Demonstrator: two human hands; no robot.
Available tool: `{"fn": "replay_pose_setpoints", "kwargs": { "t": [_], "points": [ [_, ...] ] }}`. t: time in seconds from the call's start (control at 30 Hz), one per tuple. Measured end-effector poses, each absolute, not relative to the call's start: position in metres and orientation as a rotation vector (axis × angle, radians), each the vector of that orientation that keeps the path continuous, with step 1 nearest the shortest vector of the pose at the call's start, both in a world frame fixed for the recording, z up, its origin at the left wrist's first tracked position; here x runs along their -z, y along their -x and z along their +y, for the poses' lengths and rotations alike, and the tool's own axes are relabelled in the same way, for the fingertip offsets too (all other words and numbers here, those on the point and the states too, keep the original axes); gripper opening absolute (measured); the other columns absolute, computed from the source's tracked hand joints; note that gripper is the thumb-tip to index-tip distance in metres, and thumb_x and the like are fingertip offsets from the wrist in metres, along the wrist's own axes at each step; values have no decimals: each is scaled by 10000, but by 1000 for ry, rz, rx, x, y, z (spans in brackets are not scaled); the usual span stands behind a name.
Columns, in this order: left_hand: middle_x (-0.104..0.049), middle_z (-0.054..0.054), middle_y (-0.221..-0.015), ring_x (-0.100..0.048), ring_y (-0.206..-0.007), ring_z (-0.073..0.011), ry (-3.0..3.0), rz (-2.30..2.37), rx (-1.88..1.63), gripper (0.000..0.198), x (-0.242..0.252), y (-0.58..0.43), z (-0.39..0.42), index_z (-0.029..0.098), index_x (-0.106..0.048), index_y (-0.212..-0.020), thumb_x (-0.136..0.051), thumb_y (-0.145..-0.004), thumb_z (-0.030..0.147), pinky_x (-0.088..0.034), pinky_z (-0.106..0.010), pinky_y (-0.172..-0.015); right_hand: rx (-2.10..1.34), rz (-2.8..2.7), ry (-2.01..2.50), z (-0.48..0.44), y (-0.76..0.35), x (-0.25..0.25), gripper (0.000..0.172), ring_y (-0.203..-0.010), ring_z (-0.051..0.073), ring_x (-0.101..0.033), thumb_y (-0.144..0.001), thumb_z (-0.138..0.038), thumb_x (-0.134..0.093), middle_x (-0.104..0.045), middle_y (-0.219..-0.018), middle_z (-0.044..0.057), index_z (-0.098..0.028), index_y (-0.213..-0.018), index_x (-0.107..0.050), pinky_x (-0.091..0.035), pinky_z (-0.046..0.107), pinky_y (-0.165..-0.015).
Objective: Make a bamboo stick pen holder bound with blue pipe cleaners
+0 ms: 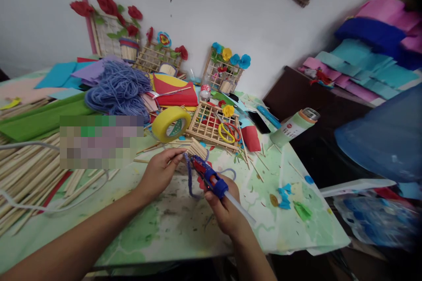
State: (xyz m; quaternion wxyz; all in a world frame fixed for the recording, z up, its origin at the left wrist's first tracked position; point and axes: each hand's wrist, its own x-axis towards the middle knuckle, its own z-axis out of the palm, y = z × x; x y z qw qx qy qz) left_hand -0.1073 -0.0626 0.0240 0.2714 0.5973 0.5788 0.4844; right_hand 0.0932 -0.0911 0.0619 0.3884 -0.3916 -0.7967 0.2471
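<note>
My right hand is wrapped round a blue glue gun, with a pale glue stick jutting from its rear. The gun's tip points up and left, close to the fingers of my left hand. Those fingers are pinched on a blue yarn strand, which hangs down in a loop. Just behind the hands lies a small piece made of short wooden sticks, its near side partly hidden. Something red shows beneath the gun. Whether the gun's tip touches the yarn cannot be made out.
Yellow tape, a stick lattice with scissors, and a blue yarn heap lie beyond the hands. Loose sticks and a white cord are at left. A bottle stands right. Flower crafts lean against the wall.
</note>
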Motion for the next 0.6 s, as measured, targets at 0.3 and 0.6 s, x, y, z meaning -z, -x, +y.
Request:
{"fn": "replay_pose_setpoints", "kwargs": {
  "t": [0.3,0.6],
  "points": [
    [-716,-81,-1023,-638,-973,-228,-1643,1561,-1305,358,-24,107,-62,164,-687,-1031,-498,-856,413,-466,-372,-899,-578,-2064,1030,-91,-93,-62,545,-636,182,-578,-892,-610,-319,-619,-679,57,-176,-758,-618,-400,283,-588],
    [-720,-84,-1009,-644,-957,-233,-1659,1560,-1302,367,-24,108,-63,158,-694,-1024,-495,-854,415,-469,-385,-899,-506,-2068,1025,-92,-92,-63,539,-571,165,-537,-909,-591,-293,-580,-619,37,-191,-701,-587,-358,277,-547]
  ]
}}
